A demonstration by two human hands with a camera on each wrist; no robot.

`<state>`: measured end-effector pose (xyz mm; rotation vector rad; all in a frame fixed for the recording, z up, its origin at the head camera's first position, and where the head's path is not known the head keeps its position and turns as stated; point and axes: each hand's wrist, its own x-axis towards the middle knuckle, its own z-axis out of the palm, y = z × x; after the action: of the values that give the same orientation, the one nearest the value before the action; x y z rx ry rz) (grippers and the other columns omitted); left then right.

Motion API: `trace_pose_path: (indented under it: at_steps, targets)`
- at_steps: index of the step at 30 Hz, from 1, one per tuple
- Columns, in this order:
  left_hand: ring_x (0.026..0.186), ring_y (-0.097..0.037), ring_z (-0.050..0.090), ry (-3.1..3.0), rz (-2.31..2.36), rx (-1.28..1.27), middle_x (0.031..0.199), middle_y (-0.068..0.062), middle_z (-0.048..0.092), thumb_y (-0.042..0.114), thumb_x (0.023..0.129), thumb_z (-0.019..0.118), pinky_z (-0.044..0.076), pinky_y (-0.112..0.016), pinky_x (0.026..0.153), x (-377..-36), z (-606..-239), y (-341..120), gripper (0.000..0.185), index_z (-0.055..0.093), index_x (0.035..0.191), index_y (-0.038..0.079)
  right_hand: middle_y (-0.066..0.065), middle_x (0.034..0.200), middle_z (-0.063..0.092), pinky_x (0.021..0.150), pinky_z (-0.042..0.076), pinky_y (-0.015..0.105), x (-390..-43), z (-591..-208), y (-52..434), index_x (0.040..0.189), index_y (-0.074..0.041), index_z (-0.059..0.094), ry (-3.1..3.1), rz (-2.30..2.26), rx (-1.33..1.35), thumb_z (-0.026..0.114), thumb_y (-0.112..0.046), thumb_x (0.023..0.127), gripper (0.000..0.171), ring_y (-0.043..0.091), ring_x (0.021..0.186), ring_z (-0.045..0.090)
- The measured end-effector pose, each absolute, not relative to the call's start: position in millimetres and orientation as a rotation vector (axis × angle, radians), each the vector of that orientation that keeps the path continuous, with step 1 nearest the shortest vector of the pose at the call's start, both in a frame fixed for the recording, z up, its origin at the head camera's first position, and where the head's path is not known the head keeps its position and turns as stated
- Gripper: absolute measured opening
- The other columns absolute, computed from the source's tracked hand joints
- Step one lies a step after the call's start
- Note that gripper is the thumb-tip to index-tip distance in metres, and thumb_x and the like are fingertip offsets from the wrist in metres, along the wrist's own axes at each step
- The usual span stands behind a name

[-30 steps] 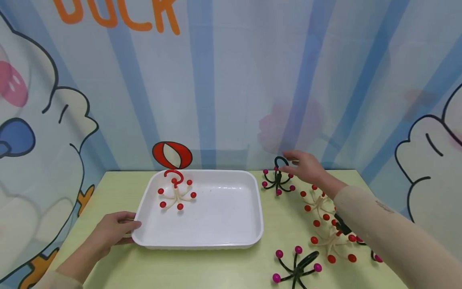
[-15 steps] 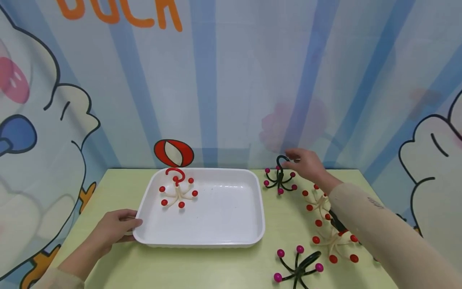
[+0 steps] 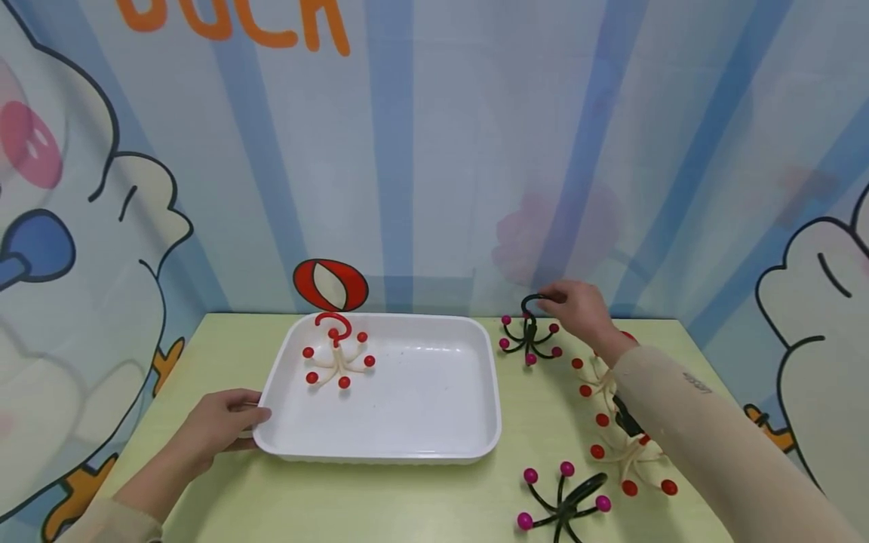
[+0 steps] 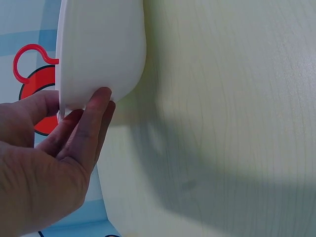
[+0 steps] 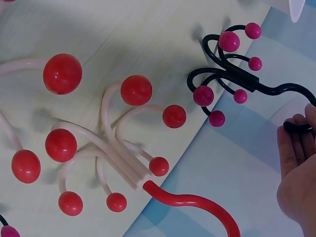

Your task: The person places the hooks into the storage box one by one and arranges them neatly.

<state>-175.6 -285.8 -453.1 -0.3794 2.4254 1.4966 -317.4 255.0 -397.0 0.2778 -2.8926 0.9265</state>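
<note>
My left hand grips the near left corner of a white tray; in the left wrist view the thumb lies on the tray rim and the fingers curl under it. A cream hanger hook with red balls stands in the tray's far left corner. My right hand pinches the top loop of a black hook with magenta balls, which stands on the table right of the tray. The right wrist view shows the black hook with my fingers curled round its curved end.
Two cream hooks with red balls lie under my right forearm, one filling the right wrist view. Another black hook lies at the front right. A cartoon backdrop closes the yellow-green table behind and at both sides.
My right hand has settled lower onto the black hook and its fingers have closed on the top loop. The left hand stays on the tray corner.
</note>
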Motion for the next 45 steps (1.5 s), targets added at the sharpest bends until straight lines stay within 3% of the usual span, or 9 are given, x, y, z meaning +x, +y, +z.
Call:
trace_pose_path:
  at_steps: [12, 26, 34, 45]
  targets:
    - [0.094, -0.026, 0.074, 2.413, 1.497, -0.37, 0.132, -0.038, 0.06, 0.009, 0.104, 0.068, 0.069, -0.04, 0.078, -177, -453, -284, 0.056, 0.045, 0.147, -0.019, 0.021, 0.117, 0.077, 0.076, 0.06, 0.043, -308, -383, 257, 0.119, -0.001, 0.08, -2.857, 0.914, 0.282, 0.07, -0.021, 0.106, 0.026, 0.036, 0.103, 0.072]
    - [0.095, -0.025, 0.074, 2.409, 1.501, -0.357, 0.133, -0.039, 0.059, 0.01, 0.105, 0.068, 0.069, -0.04, 0.079, -176, -453, -288, 0.057, 0.043, 0.148, -0.02, 0.017, 0.121, 0.077, 0.074, 0.056, 0.034, -297, -350, 236, 0.127, -0.005, 0.078, -2.813, 1.038, 0.283, 0.071, -0.026, 0.106, 0.031, 0.032, 0.107, 0.07]
    - [0.094, -0.023, 0.074, 2.406, 1.518, -0.338, 0.132, -0.037, 0.06, 0.01, 0.104, 0.068, 0.069, -0.039, 0.078, -176, -454, -288, 0.056, 0.045, 0.146, -0.019, 0.013, 0.117, 0.079, 0.071, 0.056, 0.036, -287, -330, 213, 0.123, -0.009, 0.08, -2.784, 1.115, 0.3, 0.073, -0.028, 0.104, 0.028, 0.028, 0.104, 0.07]
    - [0.093, -0.022, 0.074, 2.393, 1.543, -0.316, 0.132, -0.037, 0.061, 0.009, 0.104, 0.068, 0.069, -0.039, 0.078, -173, -450, -288, 0.055, 0.046, 0.145, -0.02, 0.009, 0.112, 0.079, 0.079, 0.062, 0.037, -277, -324, 169, 0.121, -0.009, 0.081, -2.774, 1.269, 0.421, 0.076, -0.024, 0.102, 0.024, 0.025, 0.101, 0.073]
